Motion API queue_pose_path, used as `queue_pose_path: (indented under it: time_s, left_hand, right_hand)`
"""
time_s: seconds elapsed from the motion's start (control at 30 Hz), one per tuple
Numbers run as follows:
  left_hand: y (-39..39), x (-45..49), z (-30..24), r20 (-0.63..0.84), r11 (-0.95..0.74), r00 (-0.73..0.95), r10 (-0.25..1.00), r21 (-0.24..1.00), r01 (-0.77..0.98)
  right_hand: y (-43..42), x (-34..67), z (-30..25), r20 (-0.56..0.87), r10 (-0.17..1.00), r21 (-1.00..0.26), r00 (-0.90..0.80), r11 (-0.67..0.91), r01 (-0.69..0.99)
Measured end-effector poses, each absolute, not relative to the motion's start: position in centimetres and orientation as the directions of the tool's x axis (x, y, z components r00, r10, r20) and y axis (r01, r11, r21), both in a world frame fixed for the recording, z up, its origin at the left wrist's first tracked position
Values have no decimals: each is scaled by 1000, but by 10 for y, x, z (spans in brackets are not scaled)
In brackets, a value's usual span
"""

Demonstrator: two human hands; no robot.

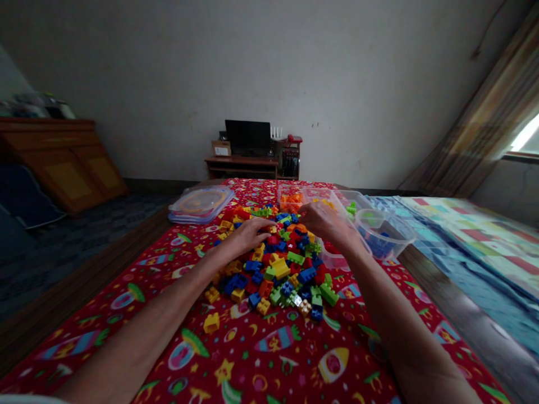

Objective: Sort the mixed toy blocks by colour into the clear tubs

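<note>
A heap of loose plastic building bricks (278, 264) in red, blue, yellow, green and orange lies on a red rocket-print cloth (337, 336). My left hand (250, 235) rests palm down on the heap's left side, fingers extended over the bricks. My right hand (324, 220) is curled at the heap's far right, beside a clear plastic tray (320, 196), and its fingers hide whatever is beneath them. A yellow brick (211, 322) lies apart, nearer me. A clear tub (383, 235) holding blue bricks stands right of my right hand.
A clear round lid (201, 205) lies at the cloth's far left. Orange bricks fill a tray compartment (291, 201). A patterned quilt (475, 252) lies to the right, and a wooden cabinet (63, 163) stands left. A monitor (247, 137) sits on a low desk beyond.
</note>
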State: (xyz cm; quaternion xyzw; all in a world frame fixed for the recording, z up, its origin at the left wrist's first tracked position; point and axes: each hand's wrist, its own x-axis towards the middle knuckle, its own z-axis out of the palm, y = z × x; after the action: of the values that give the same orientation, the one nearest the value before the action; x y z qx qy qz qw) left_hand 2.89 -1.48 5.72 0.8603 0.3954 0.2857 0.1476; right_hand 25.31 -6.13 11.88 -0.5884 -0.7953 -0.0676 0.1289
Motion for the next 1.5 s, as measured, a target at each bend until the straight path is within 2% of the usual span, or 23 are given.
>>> queue_pose_path:
  time_s: [0.17, 0.27, 0.4, 0.57, 0.8, 1.03, 1.2, 1.4, 1.5]
  left_hand:
    - [-13, 27, 60, 405, -652, 514, 756, 398, 646]
    - [-14, 29, 64, 452, -709, 551, 701, 359, 607]
    - [-21, 33, 70, 364, -766, 674, 643, 298, 569]
    - [-26, 34, 70, 213, -768, 740, 638, 244, 592]
    - [-24, 34, 68, 305, -807, 749, 588, 169, 565]
    - [-31, 36, 79, 378, -662, 550, 745, 310, 683]
    - [-32, 39, 78, 380, -636, 513, 769, 381, 671]
    - [-35, 42, 81, 391, -593, 450, 803, 448, 669]
    - [-39, 44, 84, 374, -551, 405, 834, 536, 639]
  right_hand:
    - [-59, 238, 100, 122, 865, 17, -488, 489, 872]
    - [-58, 235, 95, 48, 851, 45, -522, 520, 853]
    - [-58, 236, 100, 49, 862, 29, -504, 503, 864]
    - [-58, 239, 103, 41, 885, -6, -463, 464, 886]
    - [-48, 245, 93, 101, 875, -122, -473, 483, 867]
    - [-48, 245, 94, 135, 826, -117, -548, 562, 819]
    - [-52, 241, 98, 207, 808, -257, -552, 589, 766]
    - [-53, 248, 107, 313, 835, -219, -453, 528, 821]
    - [-56, 246, 110, 274, 816, -279, -508, 573, 770]
